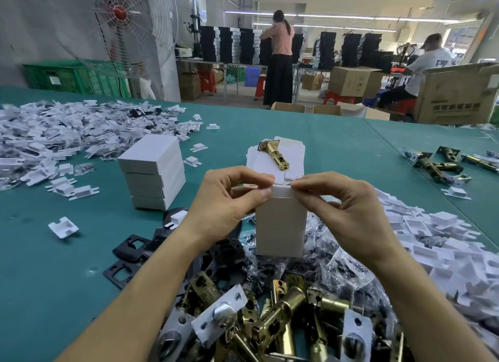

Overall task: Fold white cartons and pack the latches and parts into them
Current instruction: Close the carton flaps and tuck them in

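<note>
The finished cartons (152, 172) sit stacked at the left, square and shut, so that's the look to aim for. The left hand (229, 199) is pinching the left corner of the top flap, thumb on the near face and fingers curled over the top. I'd say the trick is keeping both corners level and tucking the flap in straight. Go one side first and the thin card will probably crease. The white carton (280, 226) stands upright mid-way across the green table (54, 280), just on the far side of the heap of brass latches (270, 321). It's plain matte white, tall and narrow, with crisp edges and no print. The right hand (345, 207) pinches the right corner the same way. Can't tell what's inside.
</note>
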A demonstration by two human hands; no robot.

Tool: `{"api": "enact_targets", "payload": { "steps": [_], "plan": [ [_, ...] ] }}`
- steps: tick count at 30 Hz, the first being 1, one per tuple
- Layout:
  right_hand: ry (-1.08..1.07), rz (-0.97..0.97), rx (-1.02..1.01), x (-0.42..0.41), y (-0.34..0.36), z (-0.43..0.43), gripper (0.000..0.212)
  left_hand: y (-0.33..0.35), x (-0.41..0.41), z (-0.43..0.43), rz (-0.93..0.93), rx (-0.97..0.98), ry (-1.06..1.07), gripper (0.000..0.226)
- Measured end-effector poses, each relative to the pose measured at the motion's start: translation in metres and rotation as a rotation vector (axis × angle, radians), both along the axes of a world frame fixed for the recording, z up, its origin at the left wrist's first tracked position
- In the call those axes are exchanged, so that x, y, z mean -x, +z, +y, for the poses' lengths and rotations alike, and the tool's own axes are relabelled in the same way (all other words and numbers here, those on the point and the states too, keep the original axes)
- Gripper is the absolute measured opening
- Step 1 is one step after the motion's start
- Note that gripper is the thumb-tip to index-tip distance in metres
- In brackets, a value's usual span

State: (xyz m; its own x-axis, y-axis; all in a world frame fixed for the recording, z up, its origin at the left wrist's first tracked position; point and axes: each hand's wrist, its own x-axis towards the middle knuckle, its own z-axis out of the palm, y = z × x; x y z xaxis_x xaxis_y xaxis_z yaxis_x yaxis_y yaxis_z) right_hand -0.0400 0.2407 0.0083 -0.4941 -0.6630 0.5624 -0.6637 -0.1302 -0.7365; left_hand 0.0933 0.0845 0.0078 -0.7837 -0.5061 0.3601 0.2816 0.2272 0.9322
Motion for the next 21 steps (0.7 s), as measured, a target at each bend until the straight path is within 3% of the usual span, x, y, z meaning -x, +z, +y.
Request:
{"api": "enact_targets", "payload": {
  "steps": [8,11,15,18,21],
  "plan": [
    [0.01,0.037,0.004,-0.0023,0.0005,0.0004,0.02,0.0005,-0.0031,-0.0041,-0.038,0.029,0.012,0.028],
    [0.049,0.009,-0.051,0.001,0.001,0.0042,0.013,-0.0003,-0.0034,-0.0042,-0.049,0.045,0.009,0.031],
    [0.101,-0.101,-0.151,0.0041,-0.0046,0.0048,0.023,-0.0022,-0.0022,-0.0051,-0.09,0.062,0.046,0.026],
    [0.131,-0.076,-0.228,0.0029,-0.0083,0.0008,0.039,-0.0031,-0.0012,-0.006,-0.094,0.087,0.068,0.03],
    [0.111,-0.079,-0.203,0.0018,-0.0085,0.0,0.04,-0.0044,0.0002,-0.0059,-0.079,0.069,0.062,0.026]
  ]
}}
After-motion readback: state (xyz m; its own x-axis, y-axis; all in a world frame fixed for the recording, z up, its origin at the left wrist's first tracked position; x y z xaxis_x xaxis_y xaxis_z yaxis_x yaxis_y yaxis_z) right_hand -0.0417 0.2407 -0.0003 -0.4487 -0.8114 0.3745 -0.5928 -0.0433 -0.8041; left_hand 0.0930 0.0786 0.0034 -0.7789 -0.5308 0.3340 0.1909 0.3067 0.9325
